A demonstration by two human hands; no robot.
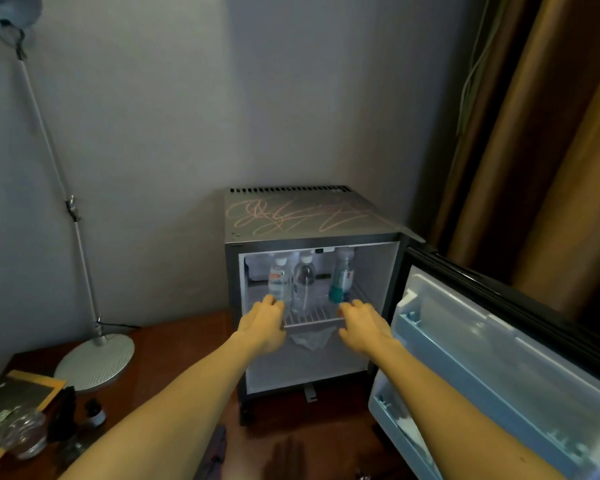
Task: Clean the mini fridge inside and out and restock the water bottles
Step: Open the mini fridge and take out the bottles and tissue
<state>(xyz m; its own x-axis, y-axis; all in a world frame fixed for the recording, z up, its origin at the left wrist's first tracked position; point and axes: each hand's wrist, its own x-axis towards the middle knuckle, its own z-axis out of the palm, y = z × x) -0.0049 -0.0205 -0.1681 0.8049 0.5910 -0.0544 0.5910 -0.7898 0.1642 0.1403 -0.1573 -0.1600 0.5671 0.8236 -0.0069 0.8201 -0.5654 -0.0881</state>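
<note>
I'm looking at the mini fridge (302,216) at the back of the wooden surface (174,341), its door (499,341) swung wide open to the right. On the wire shelf (312,317) inside, the orange-labelled bottle (278,278) and the clear bottle (303,282) stand upright, and the third bottle (342,278) is tipped with its teal cap toward the shelf's front edge. The left hand (262,322) is at the shelf's front left corner and the right hand (361,323) at its front right corner. Both have curled fingers, but I cannot tell whether either grips anything. A crumpled cloth (312,337) lies under the shelf. A lamp base (94,365) sits near the surface's left edge.
</note>
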